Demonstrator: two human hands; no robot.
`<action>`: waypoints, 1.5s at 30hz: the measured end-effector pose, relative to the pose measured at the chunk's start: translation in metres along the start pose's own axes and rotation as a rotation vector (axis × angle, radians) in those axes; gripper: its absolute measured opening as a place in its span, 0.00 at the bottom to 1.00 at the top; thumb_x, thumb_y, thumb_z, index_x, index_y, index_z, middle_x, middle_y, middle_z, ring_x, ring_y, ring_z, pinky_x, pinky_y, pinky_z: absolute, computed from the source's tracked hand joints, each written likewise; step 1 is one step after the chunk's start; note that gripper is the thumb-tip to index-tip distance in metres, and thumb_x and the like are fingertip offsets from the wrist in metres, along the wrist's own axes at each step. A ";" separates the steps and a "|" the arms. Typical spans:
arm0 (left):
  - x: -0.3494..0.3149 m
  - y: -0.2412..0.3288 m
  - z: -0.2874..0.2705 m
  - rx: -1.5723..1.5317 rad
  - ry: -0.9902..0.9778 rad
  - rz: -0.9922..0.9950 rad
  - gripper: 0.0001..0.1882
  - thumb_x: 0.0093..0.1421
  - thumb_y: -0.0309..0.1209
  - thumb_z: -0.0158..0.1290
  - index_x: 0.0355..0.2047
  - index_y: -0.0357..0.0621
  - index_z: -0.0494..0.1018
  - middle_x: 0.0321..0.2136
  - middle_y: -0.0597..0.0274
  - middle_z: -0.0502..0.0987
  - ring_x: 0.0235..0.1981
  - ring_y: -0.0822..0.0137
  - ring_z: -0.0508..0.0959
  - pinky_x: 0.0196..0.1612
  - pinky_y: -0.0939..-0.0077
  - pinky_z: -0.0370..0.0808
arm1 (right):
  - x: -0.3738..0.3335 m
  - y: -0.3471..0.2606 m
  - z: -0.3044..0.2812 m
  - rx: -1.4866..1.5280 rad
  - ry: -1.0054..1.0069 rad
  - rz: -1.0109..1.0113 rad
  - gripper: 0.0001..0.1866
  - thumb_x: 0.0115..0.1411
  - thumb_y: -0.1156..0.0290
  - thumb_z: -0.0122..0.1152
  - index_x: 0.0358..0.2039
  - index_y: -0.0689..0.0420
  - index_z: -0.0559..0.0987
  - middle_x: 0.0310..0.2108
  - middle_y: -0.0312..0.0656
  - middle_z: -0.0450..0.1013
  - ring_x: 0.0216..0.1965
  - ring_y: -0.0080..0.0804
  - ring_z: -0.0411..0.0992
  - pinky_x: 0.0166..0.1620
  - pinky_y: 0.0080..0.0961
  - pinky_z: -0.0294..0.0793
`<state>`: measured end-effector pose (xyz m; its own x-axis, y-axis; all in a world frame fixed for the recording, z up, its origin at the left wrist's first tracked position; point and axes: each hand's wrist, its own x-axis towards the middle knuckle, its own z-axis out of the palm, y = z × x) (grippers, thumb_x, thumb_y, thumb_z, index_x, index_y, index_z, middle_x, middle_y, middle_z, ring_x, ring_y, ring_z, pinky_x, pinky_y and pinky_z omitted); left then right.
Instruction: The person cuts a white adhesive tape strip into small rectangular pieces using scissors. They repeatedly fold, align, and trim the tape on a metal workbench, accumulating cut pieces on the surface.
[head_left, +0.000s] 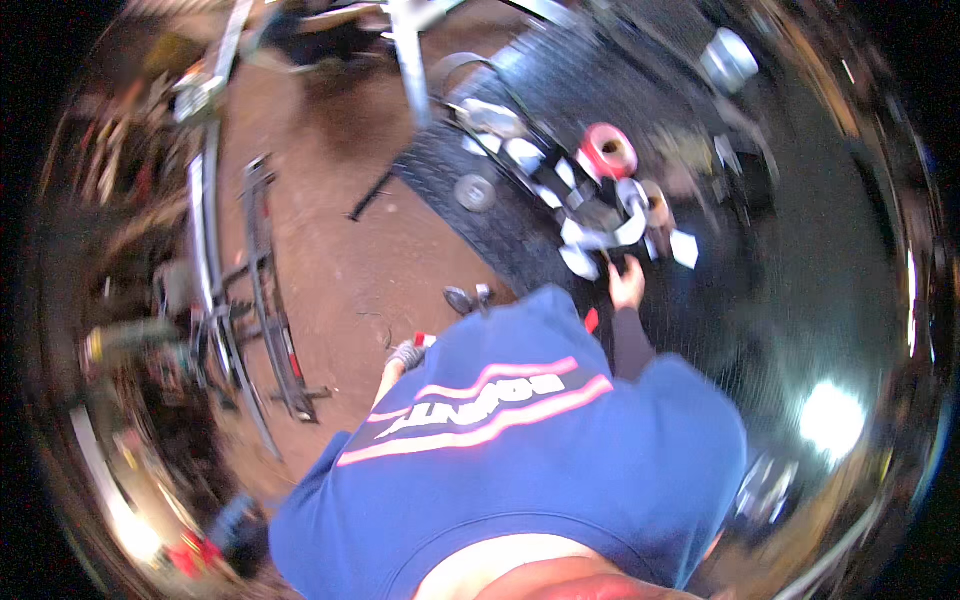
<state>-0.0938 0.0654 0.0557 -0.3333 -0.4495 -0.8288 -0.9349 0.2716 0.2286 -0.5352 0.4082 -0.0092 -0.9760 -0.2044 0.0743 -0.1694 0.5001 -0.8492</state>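
My right hand (627, 284) is bare and reaches over the dark table at the right. Its thumb and a finger point forward, apart, close to a white piece (579, 262) and a curved white strip (630, 230); I see nothing held. Low by my left side, my left hand (405, 355) wears a grey glove and is closed at a small red-and-white object (424, 340), too blurred to name. Beyond the right hand lie a red-and-white roll (608, 150), a brown-cored roll (656, 203) and several white pieces.
The dark ribbed tabletop (520, 240) carries a round metal disc (475, 193) near its left edge. A long metal frame (255, 290) stands on the brown floor (350, 260) to the left. A white container (729, 60) is at the far right. Motion blurs much of the view.
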 end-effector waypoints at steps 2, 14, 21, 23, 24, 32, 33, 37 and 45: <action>-0.014 -0.001 -0.001 -0.060 -0.011 -0.045 0.19 0.50 0.47 0.52 0.29 0.42 0.75 0.21 0.57 0.76 0.20 0.63 0.75 0.24 0.67 0.69 | -0.003 -0.056 -0.002 -0.157 0.013 -0.005 0.21 0.44 0.67 0.65 0.37 0.65 0.74 0.35 0.54 0.73 0.38 0.48 0.72 0.42 0.35 0.70; -0.013 0.031 -0.041 -0.101 0.025 -0.015 0.19 0.50 0.47 0.54 0.27 0.43 0.74 0.20 0.59 0.75 0.18 0.65 0.73 0.22 0.68 0.68 | 0.007 -0.080 0.038 -0.450 -0.025 0.131 0.31 0.49 0.73 0.50 0.55 0.40 0.60 0.46 0.49 0.61 0.45 0.49 0.66 0.43 0.43 0.70; -0.010 0.054 -0.055 -0.058 0.047 0.006 0.19 0.49 0.47 0.55 0.26 0.43 0.74 0.20 0.60 0.75 0.17 0.66 0.72 0.21 0.69 0.67 | 0.036 -0.051 0.017 -0.595 -0.238 0.470 0.11 0.49 0.65 0.54 0.34 0.49 0.79 0.38 0.44 0.74 0.41 0.40 0.73 0.44 0.39 0.71; -0.016 0.061 -0.058 -0.062 0.067 -0.010 0.19 0.49 0.47 0.55 0.26 0.43 0.74 0.20 0.60 0.75 0.17 0.67 0.72 0.21 0.69 0.67 | 0.035 -0.042 0.005 -0.471 -0.296 0.465 0.10 0.46 0.63 0.60 0.29 0.50 0.81 0.32 0.43 0.76 0.37 0.38 0.74 0.43 0.33 0.72; -0.024 0.058 -0.054 -0.088 0.082 -0.042 0.19 0.49 0.47 0.56 0.26 0.43 0.74 0.20 0.61 0.75 0.17 0.67 0.72 0.21 0.69 0.67 | 0.036 -0.049 0.002 -0.385 -0.371 0.424 0.10 0.45 0.61 0.62 0.27 0.51 0.81 0.30 0.44 0.76 0.36 0.37 0.75 0.42 0.31 0.73; -0.050 0.077 -0.036 -0.424 0.086 0.037 0.12 0.50 0.40 0.58 0.23 0.44 0.73 0.17 0.68 0.72 0.15 0.73 0.67 0.18 0.72 0.63 | 0.069 -0.048 -0.084 -0.031 0.049 0.221 0.08 0.45 0.68 0.63 0.26 0.55 0.79 0.30 0.46 0.73 0.32 0.39 0.73 0.38 0.32 0.72; -0.046 0.073 -0.030 -0.471 0.111 0.039 0.12 0.50 0.39 0.58 0.24 0.44 0.73 0.17 0.69 0.72 0.15 0.73 0.67 0.18 0.73 0.63 | 0.076 -0.043 -0.088 -0.156 0.176 0.076 0.08 0.43 0.66 0.66 0.26 0.53 0.80 0.37 0.45 0.69 0.37 0.40 0.71 0.40 0.33 0.71; -0.047 0.066 -0.017 -0.643 0.220 0.002 0.09 0.50 0.35 0.57 0.27 0.43 0.73 0.19 0.69 0.72 0.17 0.73 0.69 0.20 0.73 0.65 | 0.098 -0.097 -0.115 -0.119 0.143 -0.190 0.08 0.46 0.67 0.65 0.27 0.54 0.79 0.38 0.43 0.70 0.36 0.34 0.70 0.40 0.30 0.71; -0.022 0.112 -0.021 -1.378 0.242 0.239 0.23 0.50 0.28 0.57 0.47 0.44 0.66 0.37 0.65 0.73 0.36 0.69 0.73 0.43 0.68 0.72 | 0.077 -0.156 -0.102 0.235 -0.093 -0.037 0.10 0.51 0.67 0.62 0.31 0.60 0.79 0.26 0.38 0.74 0.30 0.22 0.70 0.36 0.20 0.69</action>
<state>-0.1940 0.0882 0.1107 -0.3786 -0.6823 -0.6254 -0.1759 -0.6103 0.7724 -0.5981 0.4000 0.1819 -0.9513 -0.3006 0.0688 -0.1580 0.2835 -0.9459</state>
